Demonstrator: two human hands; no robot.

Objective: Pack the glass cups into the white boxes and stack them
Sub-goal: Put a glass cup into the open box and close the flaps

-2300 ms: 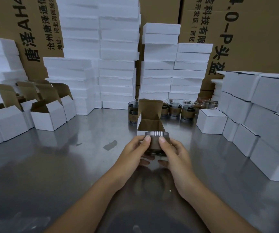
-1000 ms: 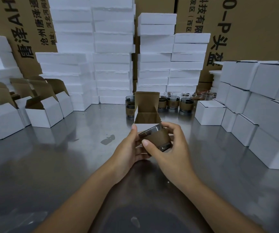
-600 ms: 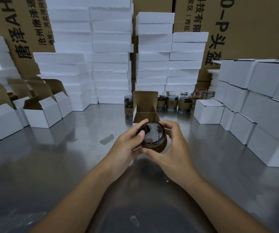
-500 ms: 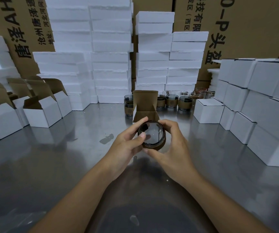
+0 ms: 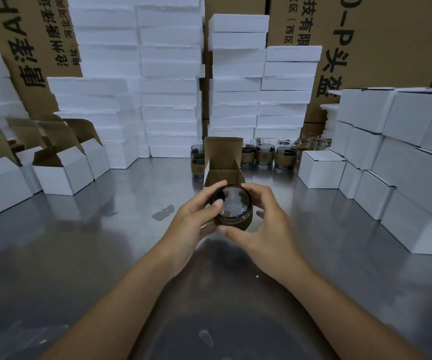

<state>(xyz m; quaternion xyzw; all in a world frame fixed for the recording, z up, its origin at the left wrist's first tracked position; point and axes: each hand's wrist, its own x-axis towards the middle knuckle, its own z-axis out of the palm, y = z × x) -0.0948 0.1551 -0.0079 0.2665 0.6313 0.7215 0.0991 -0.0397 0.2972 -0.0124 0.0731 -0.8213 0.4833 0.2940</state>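
Holding a glass cup [image 5: 231, 206] between them, the left hand [image 5: 196, 222] and right hand [image 5: 264, 229] curl their fingers round its brown-sleeved wall. One round end of the cup tilts toward the camera, above the steel table [image 5: 79, 255] near the centre. Just beyond the cup stands an open white box [image 5: 224, 175], its brown flap upright. Farther back, a row of cups [image 5: 264, 154] sits before white foam stacks [image 5: 168, 87]. Open boxes [image 5: 61, 172] stand at the left, and closed boxes [image 5: 404, 165] are stacked at the right, with a single box [image 5: 321, 170] beside the row. Printed cardboard cartons [image 5: 391, 35] rise along the far side.
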